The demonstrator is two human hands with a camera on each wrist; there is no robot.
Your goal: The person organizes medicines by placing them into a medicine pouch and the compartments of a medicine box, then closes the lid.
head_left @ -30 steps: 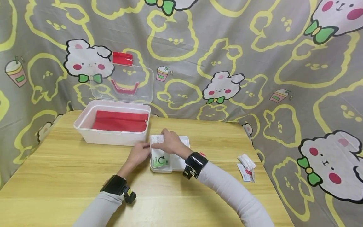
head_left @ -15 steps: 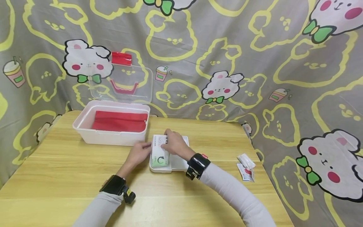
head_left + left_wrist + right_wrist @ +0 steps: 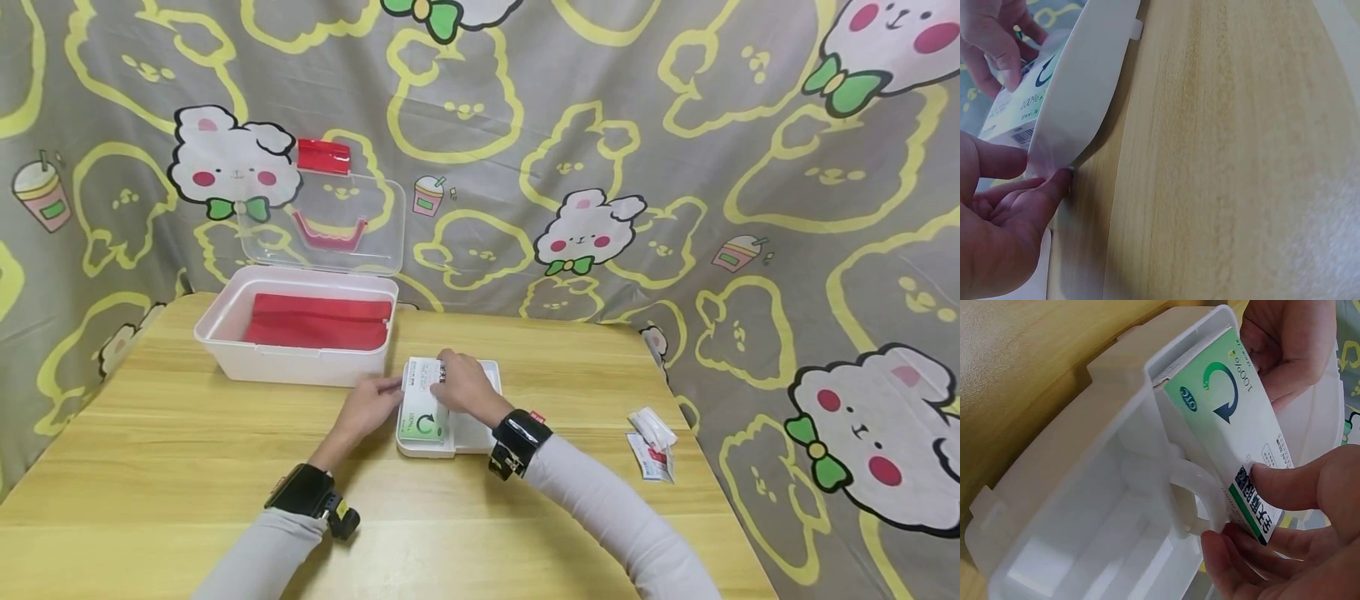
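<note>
A white plastic tray [image 3: 472,435] with a small loop handle [image 3: 1200,487] between its compartments lies on the table. In its left compartment a green and white medicine box [image 3: 422,408] sits, somewhat tilted in the right wrist view [image 3: 1235,419]. My right hand [image 3: 468,387] holds that box by its far end, thumb on the printed face and fingers around the edge near the handle. At the tray's left far corner, my left hand [image 3: 367,408] pinches the wall between thumb and fingers [image 3: 1057,194].
Behind on the left stands a white storage box [image 3: 300,367] with its clear lid [image 3: 390,225] raised and a red pouch [image 3: 322,321] inside. Small packets [image 3: 652,442] lie at the right of the wooden table [image 3: 540,525]. A patterned curtain [image 3: 480,308] hangs behind.
The medicine box has shifted slightly right, away from the tray's left edge, and lies lower in the compartment. My right hand has moved a little right with it; the left hand has barely moved.
</note>
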